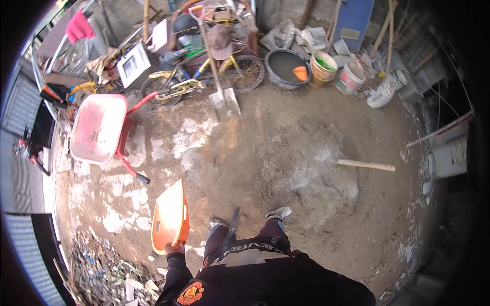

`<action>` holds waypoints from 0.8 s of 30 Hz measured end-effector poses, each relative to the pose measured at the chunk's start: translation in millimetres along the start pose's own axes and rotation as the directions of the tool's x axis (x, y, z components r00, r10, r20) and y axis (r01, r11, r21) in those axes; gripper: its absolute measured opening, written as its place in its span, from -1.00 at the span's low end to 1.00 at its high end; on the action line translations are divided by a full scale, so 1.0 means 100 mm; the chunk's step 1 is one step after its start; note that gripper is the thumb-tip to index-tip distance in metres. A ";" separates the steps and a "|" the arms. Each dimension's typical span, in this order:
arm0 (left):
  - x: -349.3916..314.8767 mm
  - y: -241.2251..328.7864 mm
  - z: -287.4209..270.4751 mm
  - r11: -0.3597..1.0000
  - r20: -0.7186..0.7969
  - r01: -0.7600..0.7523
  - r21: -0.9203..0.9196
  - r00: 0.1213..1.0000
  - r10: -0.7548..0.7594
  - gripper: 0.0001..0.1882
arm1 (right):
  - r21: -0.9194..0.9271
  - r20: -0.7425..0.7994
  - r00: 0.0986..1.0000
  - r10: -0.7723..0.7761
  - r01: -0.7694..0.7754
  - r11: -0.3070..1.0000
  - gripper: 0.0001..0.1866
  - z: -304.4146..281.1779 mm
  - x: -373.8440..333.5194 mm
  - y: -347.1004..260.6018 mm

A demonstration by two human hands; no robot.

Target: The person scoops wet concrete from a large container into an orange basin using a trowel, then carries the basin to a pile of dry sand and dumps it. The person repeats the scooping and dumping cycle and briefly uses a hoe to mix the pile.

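My left hand [176,248] grips the rim of an orange plastic scoop pan [168,217] with handle slots, held tilted beside my left leg. Nothing shows inside the part of the pan I can see. My right hand is out of sight beside my dark jacket. In front of my feet spreads a low patch of grey powder and wet sandy material [326,178]. A wooden tool handle [366,165] lies at its right side; any tool head on it is hidden.
A red wheelbarrow [97,127] stands at left. Beyond are a shovel [224,102], a bicycle [245,74], a black tub [286,66] of murky water with an orange scoop, buckets [351,79] and a white sack [380,94]. Rubble [102,270] lies at lower left.
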State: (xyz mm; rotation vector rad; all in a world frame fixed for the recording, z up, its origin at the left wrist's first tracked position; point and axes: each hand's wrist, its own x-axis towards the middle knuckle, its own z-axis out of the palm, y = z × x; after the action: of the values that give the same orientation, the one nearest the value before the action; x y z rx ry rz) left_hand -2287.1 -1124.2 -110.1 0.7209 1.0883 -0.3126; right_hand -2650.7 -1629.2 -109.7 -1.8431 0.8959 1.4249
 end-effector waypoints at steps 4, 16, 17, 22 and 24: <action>-0.05 0.20 -0.79 0.939 -0.023 -0.255 0.233 0.963 0.267 -0.70 | 0.006 -0.242 0.962 -0.123 0.128 0.992 -0.61 -0.63 0.26 -1.14; 0.27 0.96 -1.94 0.855 -0.371 -0.325 -0.404 0.913 0.171 -0.71 | -0.161 -0.045 0.896 -0.441 0.429 0.889 -0.36 -1.29 -0.02 -4.57; 0.32 1.10 -1.95 0.688 -0.262 -0.209 -0.695 0.965 0.028 -0.69 | -0.133 -0.151 0.943 -0.296 0.277 0.951 -0.39 -1.49 0.10 -4.65; 0.15 2.16 -2.00 0.629 -0.523 -0.302 -0.716 0.829 -0.198 -0.66 | 0.461 -0.427 0.866 0.261 -0.040 0.887 -0.52 -2.43 0.64 -5.64; 0.20 2.67 -2.09 0.599 -0.542 -0.355 -0.718 0.825 -0.161 -0.65 | 0.502 -0.453 0.877 0.160 0.103 0.859 -0.57 -2.48 0.87 -6.71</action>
State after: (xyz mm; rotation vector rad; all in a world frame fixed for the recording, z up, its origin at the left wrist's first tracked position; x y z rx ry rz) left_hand -2272.5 -786.3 -82.9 0.0130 1.5746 0.5475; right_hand -1950.4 -1461.7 -90.7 -1.7728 1.3985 0.6241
